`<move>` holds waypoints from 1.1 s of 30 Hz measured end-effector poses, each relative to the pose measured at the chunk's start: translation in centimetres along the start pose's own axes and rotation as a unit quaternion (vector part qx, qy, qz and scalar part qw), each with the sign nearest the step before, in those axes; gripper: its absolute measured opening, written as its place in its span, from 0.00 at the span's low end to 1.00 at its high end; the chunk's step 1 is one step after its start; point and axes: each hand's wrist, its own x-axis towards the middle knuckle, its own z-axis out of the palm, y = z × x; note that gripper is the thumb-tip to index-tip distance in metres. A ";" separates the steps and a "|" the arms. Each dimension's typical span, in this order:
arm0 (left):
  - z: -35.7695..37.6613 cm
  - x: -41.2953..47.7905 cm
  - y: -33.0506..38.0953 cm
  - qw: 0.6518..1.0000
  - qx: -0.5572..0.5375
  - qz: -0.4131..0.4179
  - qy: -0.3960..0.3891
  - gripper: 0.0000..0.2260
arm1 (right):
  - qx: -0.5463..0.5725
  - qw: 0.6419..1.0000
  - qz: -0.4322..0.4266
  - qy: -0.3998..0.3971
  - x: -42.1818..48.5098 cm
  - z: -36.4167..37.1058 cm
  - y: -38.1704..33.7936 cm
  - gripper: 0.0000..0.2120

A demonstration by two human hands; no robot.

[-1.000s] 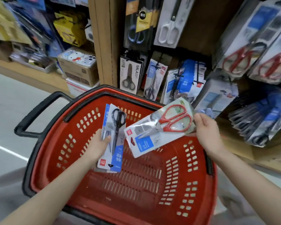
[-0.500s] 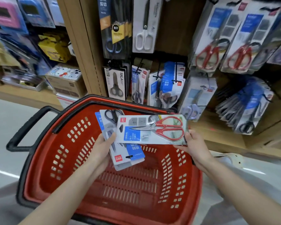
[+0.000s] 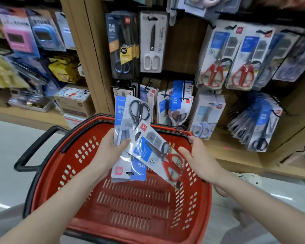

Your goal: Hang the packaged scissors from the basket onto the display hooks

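**Two kinds of scissors fanned in my left hand, above the basket**

Head view: my left hand (image 3: 111, 152) grips a fan of packs over the red basket (image 3: 56, 173). The thumb is curled across the front and the fingers are hidden behind the card.

The black scissors pack (image 3: 137, 113) stands nearly upright in that grip with its handles at the top. Its upper end rises past the basket's far rim, in front of the lowest row on the display. More blue and grey card shows behind and below it, and I cannot tell how many packs are stacked there.

The red scissors pack (image 3: 158, 155) lies tilted across the front of the fan. Its logo corner is up by my thumb and its red handles point down to the right.

My right hand (image 3: 199, 159) is open, with the fingers relaxed and a little spread. It is just beside the handle end of the red scissors pack. I cannot tell whether the fingertips touch the plastic.

The basket's black handle (image 3: 30, 155) juts out to the left.

On the display board (image 3: 181, 50), hung red packs (image 3: 213, 57) sit at the upper right, well apart from my hands. A white scissors pack (image 3: 152, 41) hangs above the centre.
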 end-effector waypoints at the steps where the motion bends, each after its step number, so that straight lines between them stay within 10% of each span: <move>1: 0.3 0.0 0.6 1.000 -0.001 0.008 -0.005 0.08 | 0.006 0.999 -0.029 -0.022 0.1 0.1 -1.3 0.27; 13: 3.8 4.0 7.9 0.990 -0.112 0.083 -0.004 0.09 | 0.158 0.983 -0.085 0.032 5.2 -5.1 -7.0 0.10; 20: 5.9 8.5 8.8 0.991 -0.076 0.113 -0.004 0.09 | 0.201 0.935 -0.055 0.286 10.3 -13.7 -5.0 0.01; 33: 10.0 14.2 10.3 0.992 -0.039 0.122 -0.016 0.10 | 0.196 0.896 0.015 0.399 21.5 -22.4 -3.1 0.17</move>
